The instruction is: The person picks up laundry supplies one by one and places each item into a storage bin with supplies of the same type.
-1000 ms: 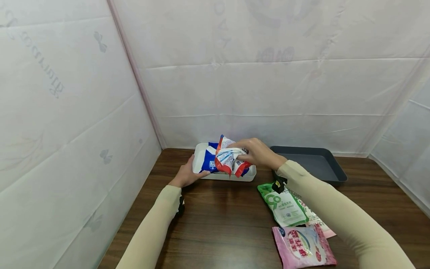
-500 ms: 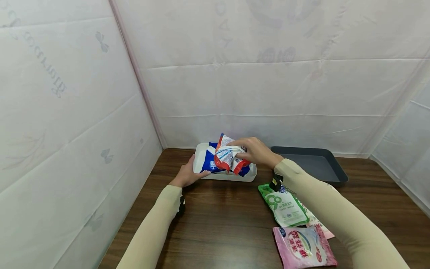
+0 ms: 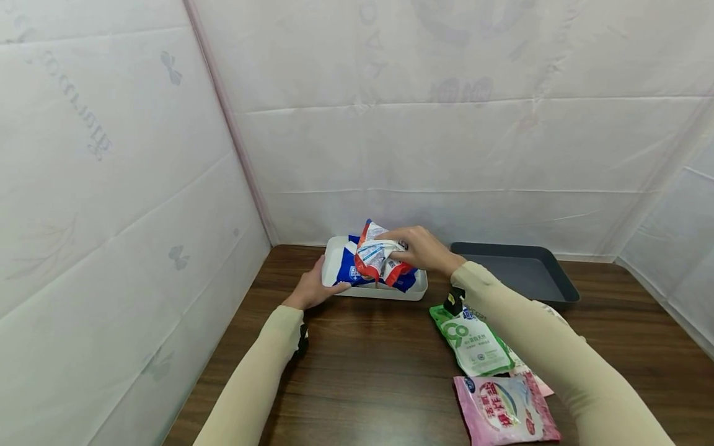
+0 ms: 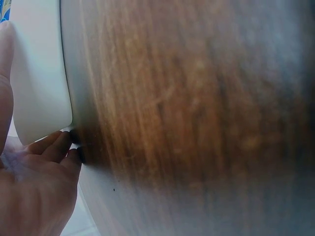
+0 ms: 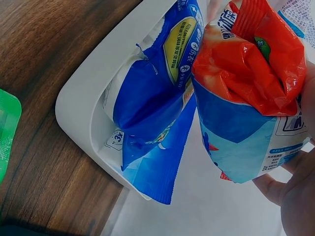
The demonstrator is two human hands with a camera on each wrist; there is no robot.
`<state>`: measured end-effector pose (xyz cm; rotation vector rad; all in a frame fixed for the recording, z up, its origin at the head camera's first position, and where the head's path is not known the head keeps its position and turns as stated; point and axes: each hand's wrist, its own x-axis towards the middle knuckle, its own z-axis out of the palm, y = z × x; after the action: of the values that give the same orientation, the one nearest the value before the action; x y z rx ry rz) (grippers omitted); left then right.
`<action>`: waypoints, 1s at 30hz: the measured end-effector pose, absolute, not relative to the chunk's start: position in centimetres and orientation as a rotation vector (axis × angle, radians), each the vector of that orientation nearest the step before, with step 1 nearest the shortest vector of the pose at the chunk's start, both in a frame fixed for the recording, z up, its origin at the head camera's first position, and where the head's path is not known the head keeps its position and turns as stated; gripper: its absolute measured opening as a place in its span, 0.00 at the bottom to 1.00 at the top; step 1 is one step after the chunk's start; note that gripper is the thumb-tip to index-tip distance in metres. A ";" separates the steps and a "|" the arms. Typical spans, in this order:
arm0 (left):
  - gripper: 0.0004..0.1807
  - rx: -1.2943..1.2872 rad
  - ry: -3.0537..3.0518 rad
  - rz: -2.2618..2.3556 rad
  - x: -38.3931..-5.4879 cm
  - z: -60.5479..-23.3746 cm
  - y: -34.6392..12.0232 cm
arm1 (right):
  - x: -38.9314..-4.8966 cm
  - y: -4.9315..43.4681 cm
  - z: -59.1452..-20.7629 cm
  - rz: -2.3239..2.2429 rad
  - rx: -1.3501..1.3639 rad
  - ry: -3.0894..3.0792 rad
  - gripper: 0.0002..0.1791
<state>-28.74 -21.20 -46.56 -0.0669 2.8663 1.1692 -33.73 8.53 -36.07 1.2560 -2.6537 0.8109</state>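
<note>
My left hand (image 3: pixel 308 290) grips the left end of a white tray (image 3: pixel 385 293), its thumb over the front rim. In the left wrist view, its fingers wrap the tray's corner. My right hand (image 3: pixel 424 248) pinches a crumpled red, white and blue plastic packet (image 3: pixel 372 257) and holds it over the tray. The right wrist view shows the red end of this packet (image 5: pixel 246 69) folded and creased. A dark blue packet (image 5: pixel 152 98) lies inside the tray, partly hidden in the head view behind the held one.
A dark grey tray (image 3: pixel 515 272) stands at the back right. Nearer, beneath the right forearm, lie a green and white pouch (image 3: pixel 476 347), a pale pink packet (image 3: pixel 540 383) partly covered, and a pink packet (image 3: pixel 504 409). Fabric walls rise behind and at the left.
My right hand and the red, white and blue packet have shifted slightly left and up over the tray. The left hand keeps its place on the tray.
</note>
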 end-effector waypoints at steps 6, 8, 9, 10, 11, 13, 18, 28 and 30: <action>0.63 -0.067 2.865 1.163 -28.8 -46.7 -21.1 | -33.9 8.4 -36.2 0.809 1.260 -2.650 0.24; 0.63 -0.067 2.867 1.162 -28.9 -46.7 -21.0 | -34.0 8.3 -36.2 0.818 1.260 -2.645 0.23; 0.63 -0.068 2.868 1.163 -28.9 -46.7 -21.0 | -34.1 8.3 -36.3 0.819 1.260 -2.641 0.23; 0.63 -0.067 2.870 1.161 -28.9 -46.7 -21.0 | -34.1 8.3 -36.3 0.817 1.258 -2.641 0.23; 0.63 -0.066 2.871 1.158 -28.8 -46.7 -21.0 | -34.2 8.2 -36.4 0.820 1.258 -2.641 0.23; 0.63 -0.067 2.871 1.156 -28.8 -46.7 -21.0 | -34.3 8.1 -36.6 0.811 1.261 -2.640 0.23; 0.63 -0.064 2.872 1.145 -28.8 -46.7 -21.0 | -34.6 7.9 -36.9 0.805 1.253 -2.648 0.23; 0.63 -0.084 2.866 1.138 -29.1 -46.8 -21.0 | -35.2 7.6 -37.2 0.809 1.223 -2.671 0.23; 0.64 -0.078 2.868 1.138 -29.0 -46.9 -21.0 | -35.2 7.5 -37.3 0.803 1.226 -2.672 0.23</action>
<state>-29.05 -20.98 -46.88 -0.0783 2.8679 1.1378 -35.24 7.49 -37.28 1.2261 -2.6717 0.8025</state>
